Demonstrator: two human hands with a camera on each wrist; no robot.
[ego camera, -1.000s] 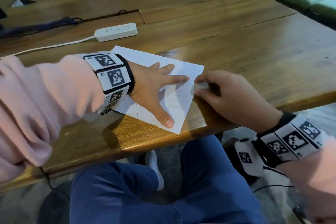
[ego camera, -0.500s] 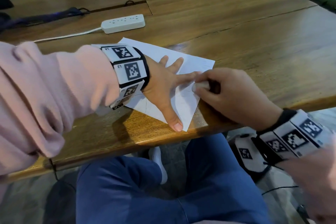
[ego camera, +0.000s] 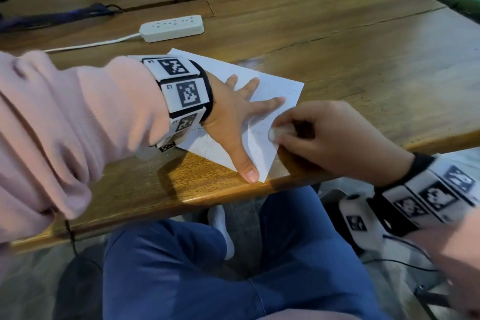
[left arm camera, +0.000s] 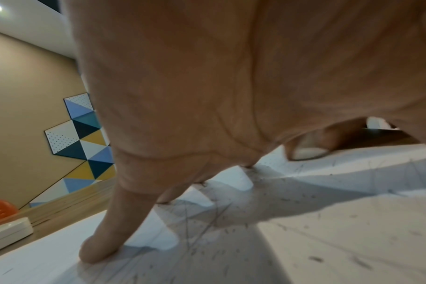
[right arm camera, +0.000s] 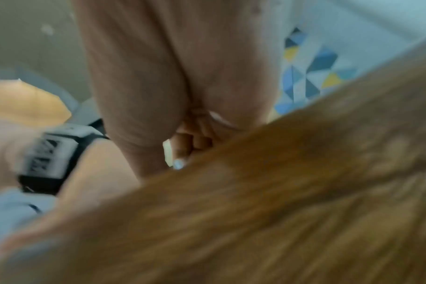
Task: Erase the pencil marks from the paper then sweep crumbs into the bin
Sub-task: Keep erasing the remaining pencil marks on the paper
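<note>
While the left hand point(ego camera: 233, 114) is lying flat on the sheet of paper point(ego camera: 272, 86) with its fingers spread and straight, the thumb is reaching toward the near corner of the sheet, close to the table edge. In the left wrist view the fingertips point(left arm camera: 97, 249) are pressing on the paper, and thin pencil lines point(left arm camera: 187, 221) and many small dark eraser crumbs point(left arm camera: 314, 259) are lying on the white surface around them.

The right hand point(ego camera: 327, 138) is curling its fingers around a small white eraser point(ego camera: 275, 134), pinching it between thumb and forefinger. The eraser's end is touching the paper near the sheet's right edge, just beside the left forefinger. The right wrist view is too blurred to show more than the curled fingers point(right arm camera: 195, 142) above the wood.

The paper is lying slanted on the wooden table point(ego camera: 363, 47), with its near corner almost at the front edge. Faint pencil marks are showing on it between the two hands. Farther back, well apart from the paper, a white power strip point(ego camera: 171, 24) is resting on the table with its cable running to the left. Both wrists are wearing bands with black and white markers point(ego camera: 185, 92), and the left arm is wearing a pink sleeve point(ego camera: 65, 125). Under the table edge, the person's legs in blue trousers point(ego camera: 181, 267) are showing.
</note>
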